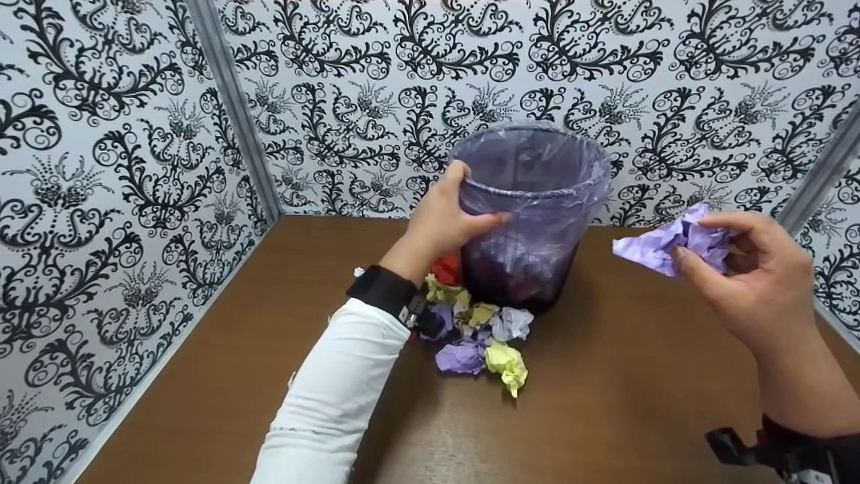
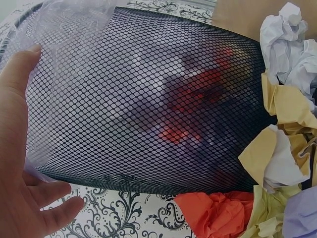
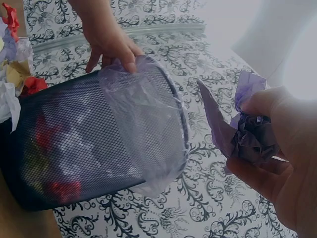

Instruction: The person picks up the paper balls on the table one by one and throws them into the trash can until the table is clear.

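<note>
A black mesh wastebasket [image 1: 517, 255], lined with a clear plastic bag [image 1: 591, 168], stands at the back of the table. My left hand [image 1: 440, 215] grips its rim on the left side, thumb on the near outside and fingers over the edge. Through the mesh, red and white crumpled paper [image 2: 198, 89] shows low inside. To the right of the basket, in the air, my right hand [image 1: 766, 275] pinches a crumpled sheet of purple paper [image 1: 692, 242] between thumb and fingers; one pointed corner sticks out toward the basket.
Crumpled paper balls lie heaped at the basket's near left foot: purple [image 1: 460, 357], yellow [image 1: 507, 366], white [image 1: 512, 324] and red [image 1: 447, 269] among them. The brown table [image 1: 605, 403] meets patterned wall panels [image 1: 363, 87] behind and on both sides.
</note>
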`<action>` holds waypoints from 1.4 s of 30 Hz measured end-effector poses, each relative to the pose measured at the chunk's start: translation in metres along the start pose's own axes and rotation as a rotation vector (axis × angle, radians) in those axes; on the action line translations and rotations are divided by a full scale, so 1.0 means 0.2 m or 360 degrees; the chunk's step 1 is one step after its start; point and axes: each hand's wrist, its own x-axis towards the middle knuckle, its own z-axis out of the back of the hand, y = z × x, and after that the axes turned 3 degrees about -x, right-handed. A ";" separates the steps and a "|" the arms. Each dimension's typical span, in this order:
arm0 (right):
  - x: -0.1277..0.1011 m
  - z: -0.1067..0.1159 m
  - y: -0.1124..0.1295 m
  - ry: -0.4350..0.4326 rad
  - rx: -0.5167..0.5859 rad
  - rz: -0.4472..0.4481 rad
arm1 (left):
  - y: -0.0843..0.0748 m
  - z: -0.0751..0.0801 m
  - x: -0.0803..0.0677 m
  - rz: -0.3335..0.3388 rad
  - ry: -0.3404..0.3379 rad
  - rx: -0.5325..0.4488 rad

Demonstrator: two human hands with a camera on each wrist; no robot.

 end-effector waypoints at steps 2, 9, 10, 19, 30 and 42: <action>0.01 0.00 0.02 -0.0009 -0.0011 -0.0022 | 0.00 0.00 0.00 -0.0005 -0.0004 0.0009; 0.13 0.01 0.11 -0.0030 -0.0079 -0.0043 | 0.00 0.00 0.00 -0.0006 -0.0021 0.0008; 0.15 0.01 0.13 -0.0023 -0.0098 -0.0042 | -0.01 0.00 -0.01 -0.0005 -0.0020 0.0009; 0.44 -0.03 0.24 0.0107 -0.0194 -0.0166 | -0.02 0.01 0.00 0.0006 -0.0020 0.0022; 0.81 -0.20 0.21 0.0511 -0.0564 -0.0341 | -0.02 0.01 0.00 -0.0002 -0.0005 -0.0030; 0.95 -0.49 0.14 0.0735 -0.0588 -0.0359 | -0.01 0.01 -0.01 -0.0012 -0.0014 0.0060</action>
